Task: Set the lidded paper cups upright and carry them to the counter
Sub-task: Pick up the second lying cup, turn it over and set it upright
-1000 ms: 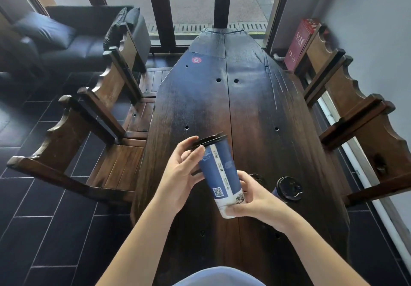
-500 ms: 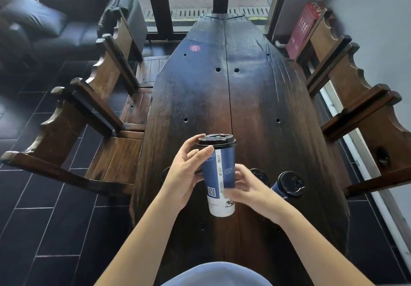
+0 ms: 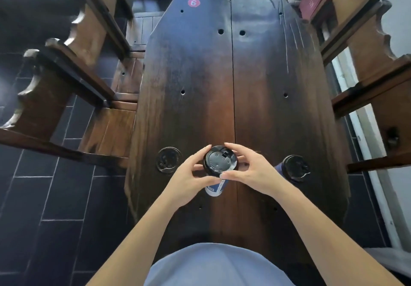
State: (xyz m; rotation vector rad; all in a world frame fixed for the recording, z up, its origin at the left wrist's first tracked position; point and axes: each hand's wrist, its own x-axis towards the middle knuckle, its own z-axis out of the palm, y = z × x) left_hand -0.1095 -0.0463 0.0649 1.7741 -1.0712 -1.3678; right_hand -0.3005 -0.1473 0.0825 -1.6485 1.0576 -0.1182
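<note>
Both hands hold one blue paper cup with a black plastic lid [image 3: 220,161] upright over the dark wooden surface [image 3: 231,98]: the left hand [image 3: 189,180] and the right hand [image 3: 253,173] grasp its rim from both sides. Two other lidded cups [image 3: 168,160] [image 3: 295,168] are seen beside them.

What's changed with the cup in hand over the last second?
The blue cup went from tilted to upright on the table. Both hands, left and right, shifted their grip up to its black lid. The cups to the left and right stayed put.
</note>
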